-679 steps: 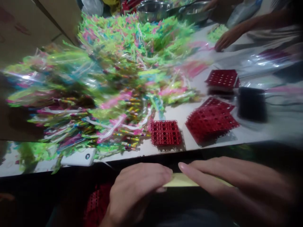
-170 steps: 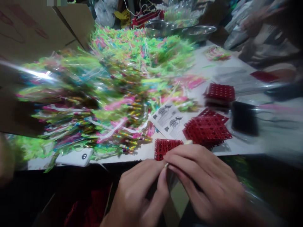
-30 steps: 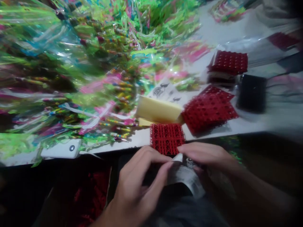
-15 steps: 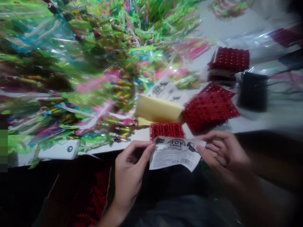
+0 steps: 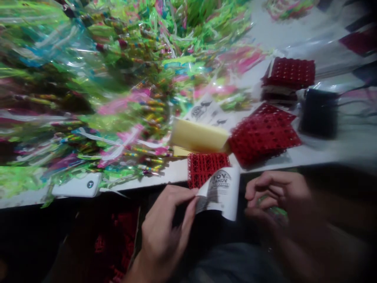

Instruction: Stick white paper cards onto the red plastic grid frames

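Observation:
My left hand pinches the left edge of a white printed label that reads "TOY CANDY"; the label curls upward, just below the table's front edge. My right hand sits to the right of the label with its fingers curled around something greenish and clear that I cannot make out. A small red plastic grid lies on the table edge right behind the label. A yellow card stack and more printed labels lie behind the grid.
A huge heap of neon green and pink packaged toys fills the table's left and middle. Stacked red grids and another pile lie at the right, beside a black box. A white power bank rests at the front edge.
Half a second ago both hands held the label flat between them. Now my right hand has let go and curled up, and the label hangs curled from my left hand.

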The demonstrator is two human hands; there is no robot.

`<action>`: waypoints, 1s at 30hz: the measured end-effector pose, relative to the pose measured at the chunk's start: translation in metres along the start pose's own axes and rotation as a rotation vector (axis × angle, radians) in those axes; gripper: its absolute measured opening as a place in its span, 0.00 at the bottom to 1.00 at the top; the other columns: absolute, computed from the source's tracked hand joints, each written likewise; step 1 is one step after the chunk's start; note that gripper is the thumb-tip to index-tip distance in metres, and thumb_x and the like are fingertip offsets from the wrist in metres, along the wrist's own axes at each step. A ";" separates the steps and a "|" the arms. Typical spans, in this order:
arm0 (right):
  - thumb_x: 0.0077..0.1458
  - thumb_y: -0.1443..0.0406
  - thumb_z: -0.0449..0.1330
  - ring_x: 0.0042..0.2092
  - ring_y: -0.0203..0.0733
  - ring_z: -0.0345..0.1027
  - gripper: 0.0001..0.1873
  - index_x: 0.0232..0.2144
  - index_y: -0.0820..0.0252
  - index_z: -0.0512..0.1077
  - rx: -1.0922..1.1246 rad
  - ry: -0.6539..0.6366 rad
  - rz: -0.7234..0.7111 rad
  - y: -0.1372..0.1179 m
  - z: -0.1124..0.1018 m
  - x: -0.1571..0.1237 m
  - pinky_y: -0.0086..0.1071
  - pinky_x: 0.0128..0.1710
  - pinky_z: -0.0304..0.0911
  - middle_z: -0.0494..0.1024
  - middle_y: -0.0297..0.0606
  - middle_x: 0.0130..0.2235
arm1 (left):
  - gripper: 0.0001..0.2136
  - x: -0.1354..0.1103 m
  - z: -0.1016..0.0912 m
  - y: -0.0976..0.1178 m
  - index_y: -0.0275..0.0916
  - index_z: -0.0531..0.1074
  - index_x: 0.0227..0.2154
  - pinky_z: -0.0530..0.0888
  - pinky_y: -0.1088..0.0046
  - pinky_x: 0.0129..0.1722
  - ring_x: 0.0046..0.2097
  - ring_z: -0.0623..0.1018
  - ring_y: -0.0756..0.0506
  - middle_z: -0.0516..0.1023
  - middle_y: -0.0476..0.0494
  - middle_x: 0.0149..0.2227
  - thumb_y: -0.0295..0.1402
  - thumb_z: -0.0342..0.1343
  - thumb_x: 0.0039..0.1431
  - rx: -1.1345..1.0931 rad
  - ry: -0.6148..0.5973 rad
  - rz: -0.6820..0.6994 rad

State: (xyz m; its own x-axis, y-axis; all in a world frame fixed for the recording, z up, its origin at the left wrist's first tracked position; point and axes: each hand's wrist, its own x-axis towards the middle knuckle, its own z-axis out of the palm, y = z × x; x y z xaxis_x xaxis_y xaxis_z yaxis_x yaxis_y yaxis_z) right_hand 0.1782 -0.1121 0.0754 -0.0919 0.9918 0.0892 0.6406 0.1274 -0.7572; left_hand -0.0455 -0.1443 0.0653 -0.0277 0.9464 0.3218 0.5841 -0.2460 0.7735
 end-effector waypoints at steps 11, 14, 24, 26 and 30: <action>0.64 0.53 0.66 0.34 0.37 0.79 0.13 0.44 0.50 0.68 0.126 0.126 0.208 0.001 -0.001 0.002 0.23 0.28 0.72 0.78 0.33 0.36 | 0.13 -0.005 -0.010 0.000 0.47 0.77 0.48 0.77 0.87 0.50 0.45 0.83 0.55 0.84 0.55 0.43 0.22 0.63 0.68 -0.052 0.007 -0.094; 0.62 0.55 0.67 0.37 0.39 0.80 0.11 0.41 0.51 0.72 0.208 0.140 0.250 0.003 -0.005 0.000 0.25 0.32 0.73 0.81 0.34 0.37 | 0.10 -0.005 -0.009 -0.005 0.50 0.78 0.46 0.77 0.88 0.48 0.44 0.83 0.56 0.84 0.58 0.42 0.26 0.65 0.69 -0.103 -0.005 -0.211; 0.63 0.56 0.69 0.29 0.35 0.75 0.06 0.41 0.46 0.84 0.390 0.049 0.316 0.013 0.001 0.002 0.25 0.26 0.71 0.85 0.33 0.40 | 0.05 0.007 0.000 -0.020 0.48 0.81 0.42 0.77 0.80 0.43 0.42 0.82 0.51 0.84 0.55 0.40 0.40 0.67 0.68 -0.245 0.024 -0.511; 0.63 0.59 0.68 0.28 0.33 0.72 0.05 0.40 0.46 0.84 0.411 0.069 0.299 0.009 0.006 0.006 0.25 0.28 0.71 0.84 0.33 0.41 | 0.05 0.010 0.002 -0.022 0.47 0.81 0.41 0.76 0.78 0.42 0.42 0.82 0.49 0.84 0.53 0.40 0.41 0.66 0.69 -0.195 0.038 -0.502; 0.64 0.61 0.67 0.27 0.32 0.69 0.05 0.39 0.50 0.83 0.398 0.088 0.362 0.008 0.015 0.015 0.25 0.28 0.69 0.83 0.33 0.38 | 0.07 0.019 0.009 -0.028 0.46 0.80 0.39 0.75 0.75 0.40 0.40 0.81 0.48 0.83 0.52 0.37 0.42 0.66 0.69 -0.183 0.060 -0.500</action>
State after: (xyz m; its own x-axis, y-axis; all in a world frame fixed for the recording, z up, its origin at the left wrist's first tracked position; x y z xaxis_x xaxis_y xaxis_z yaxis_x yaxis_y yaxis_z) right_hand 0.1708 -0.0962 0.0612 0.1562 0.9709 -0.1815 0.2799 -0.2198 -0.9345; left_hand -0.0548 -0.1172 0.0451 -0.3160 0.9450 -0.0840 0.3365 0.1944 0.9214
